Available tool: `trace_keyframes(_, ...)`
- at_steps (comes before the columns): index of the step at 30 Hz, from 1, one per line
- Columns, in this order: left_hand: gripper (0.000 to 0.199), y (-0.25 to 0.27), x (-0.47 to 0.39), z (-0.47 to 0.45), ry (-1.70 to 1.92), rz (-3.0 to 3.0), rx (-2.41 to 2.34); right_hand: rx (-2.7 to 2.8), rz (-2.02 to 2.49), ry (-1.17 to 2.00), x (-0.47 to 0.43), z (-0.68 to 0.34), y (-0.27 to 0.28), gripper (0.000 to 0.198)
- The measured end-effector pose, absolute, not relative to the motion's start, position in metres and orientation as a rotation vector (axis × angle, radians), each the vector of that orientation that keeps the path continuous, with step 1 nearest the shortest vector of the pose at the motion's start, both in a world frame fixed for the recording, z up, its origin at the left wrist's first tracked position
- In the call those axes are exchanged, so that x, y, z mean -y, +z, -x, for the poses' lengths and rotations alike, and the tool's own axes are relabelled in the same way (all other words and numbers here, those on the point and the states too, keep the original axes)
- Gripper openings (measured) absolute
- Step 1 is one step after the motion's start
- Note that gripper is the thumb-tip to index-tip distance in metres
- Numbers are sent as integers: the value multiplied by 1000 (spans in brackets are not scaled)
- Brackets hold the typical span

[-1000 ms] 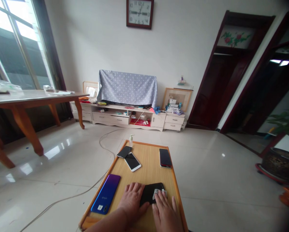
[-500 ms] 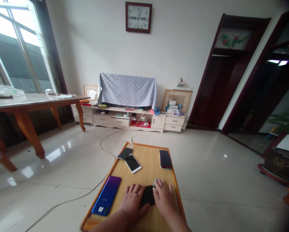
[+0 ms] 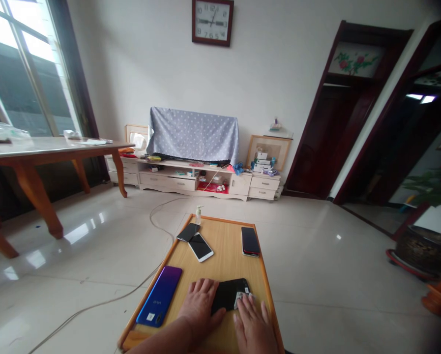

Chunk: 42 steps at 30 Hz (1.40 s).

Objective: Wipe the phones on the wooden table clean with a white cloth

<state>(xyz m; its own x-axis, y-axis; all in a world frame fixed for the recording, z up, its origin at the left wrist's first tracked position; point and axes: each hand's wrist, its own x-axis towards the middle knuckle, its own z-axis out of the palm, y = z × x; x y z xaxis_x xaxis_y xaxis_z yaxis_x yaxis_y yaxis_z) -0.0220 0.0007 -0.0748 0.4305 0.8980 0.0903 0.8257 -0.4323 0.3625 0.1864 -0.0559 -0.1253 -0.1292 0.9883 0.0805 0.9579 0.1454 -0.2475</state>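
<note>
A black phone [image 3: 226, 294] lies face unknown on the small wooden table, with a pale sticker near its right end. My left hand [image 3: 201, 304] grips its left end, fingers along the far side and thumb at the near edge. Under the fingertips of my right hand [image 3: 254, 322] a small grey-white cloth [image 3: 238, 299] is pressed on the phone's right part. Left of my hands rests a blue-purple phone [image 3: 160, 296], back up.
The wooden table [image 3: 220, 236] has a raised rim. On its far half are a white phone [image 3: 201, 247], a dark phone [image 3: 188, 232] partly under it, stacked phones [image 3: 250, 241] at right and a pump bottle [image 3: 198, 215]. A cable [image 3: 105, 308] runs along the floor.
My right hand has slid with the cloth toward me along the black phone, uncovering its right end. The left hand keeps its hold. The whole view has shifted slightly.
</note>
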Motion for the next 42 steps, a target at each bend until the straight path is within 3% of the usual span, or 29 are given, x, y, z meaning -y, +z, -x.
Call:
trace_keyframes(9, 63, -69, 1, 21, 366, -2401, -1501, 2117, 1964, 184, 12, -158, -92, 53)
trace_keyframes(19, 67, -72, -3, 23, 313, -2415, -1512, 2148, 1908, 379, 51, -158, -107, 52)
trace_keyframes(28, 60, -70, 2, 19, 354, -2431, -1510, 2119, 1920, 238, 20, -142, -82, 53)
trace_keyframes(38, 70, -78, -4, 23, 316, -2383, -1484, 2166, 1815, 337, 47, -151, -119, 50)
trace_keyframes(42, 69, -72, -3, 21, 268, -2376, -1512, 2137, 1803, 323, 42, -145, -105, 51)
